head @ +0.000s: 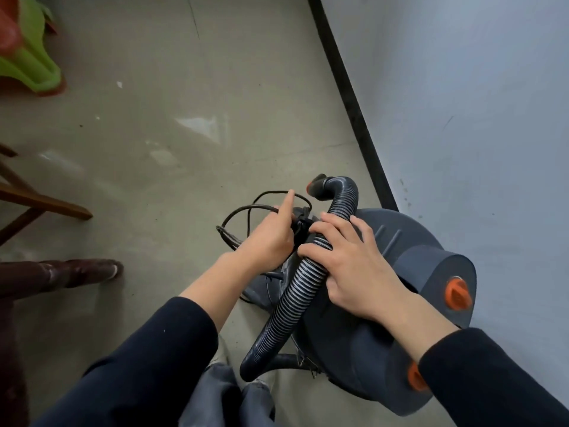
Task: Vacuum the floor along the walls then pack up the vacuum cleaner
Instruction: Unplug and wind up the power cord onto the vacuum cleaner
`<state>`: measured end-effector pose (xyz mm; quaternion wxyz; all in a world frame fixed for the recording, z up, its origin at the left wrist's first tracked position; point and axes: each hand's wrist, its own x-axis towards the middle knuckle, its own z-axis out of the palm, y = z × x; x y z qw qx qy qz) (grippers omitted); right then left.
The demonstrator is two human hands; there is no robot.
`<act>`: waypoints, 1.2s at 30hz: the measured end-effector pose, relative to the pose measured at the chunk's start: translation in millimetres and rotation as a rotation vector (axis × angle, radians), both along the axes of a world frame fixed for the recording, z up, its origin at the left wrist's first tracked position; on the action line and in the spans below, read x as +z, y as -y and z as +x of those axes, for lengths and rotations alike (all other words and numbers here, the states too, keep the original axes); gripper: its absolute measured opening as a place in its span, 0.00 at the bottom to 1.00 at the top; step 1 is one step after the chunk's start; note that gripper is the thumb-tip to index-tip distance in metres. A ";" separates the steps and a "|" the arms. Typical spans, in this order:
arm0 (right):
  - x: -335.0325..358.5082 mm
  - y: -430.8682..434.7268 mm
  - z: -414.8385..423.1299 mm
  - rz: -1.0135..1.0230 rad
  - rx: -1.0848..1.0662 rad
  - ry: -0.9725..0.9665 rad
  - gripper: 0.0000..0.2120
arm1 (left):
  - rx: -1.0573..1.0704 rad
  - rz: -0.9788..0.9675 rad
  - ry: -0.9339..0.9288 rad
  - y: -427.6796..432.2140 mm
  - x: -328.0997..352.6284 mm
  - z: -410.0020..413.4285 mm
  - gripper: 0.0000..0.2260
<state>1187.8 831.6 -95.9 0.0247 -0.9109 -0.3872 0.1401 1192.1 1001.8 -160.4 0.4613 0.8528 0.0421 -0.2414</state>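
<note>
While I crouched beside the vacuum [403, 238], it sat on the floor [184, 134] close to the wall [477, 118], its grey body just short of the black skirting [348, 97]. Two orange knobs [458, 293] showed on its right side. The ribbed hose [292, 303] lay across the top of the body, arching over at the far end, where its orange-tipped mouth [317, 186] pointed left.

My right hand [357, 266] lay over the hose on top of the body, fingers curled round it and thumb along its near side, holding it down. My left hand [268, 238] was closed on the black cord [243, 209] at the front of the body, with only the forefinger pointing straight out. Past that hand the cord spread in loose loops over the floor to the left.

Off to the far left stood a green stool [27, 57] and some wooden legs [46, 201], well apart from the vacuum.
</note>
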 end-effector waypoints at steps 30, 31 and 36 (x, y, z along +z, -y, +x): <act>-5.2 -8.6 12.8 0.103 -0.269 -0.248 0.20 | 0.380 -0.496 -0.222 -12.8 4.8 4.1 0.20; -2.5 0.3 8.4 0.131 -0.332 -0.212 0.19 | 0.336 -0.451 -0.185 -10.0 6.5 -1.6 0.20; 19.4 52.3 -24.3 0.173 -0.577 -0.057 0.17 | 0.091 -0.196 -0.064 6.9 10.8 -22.0 0.21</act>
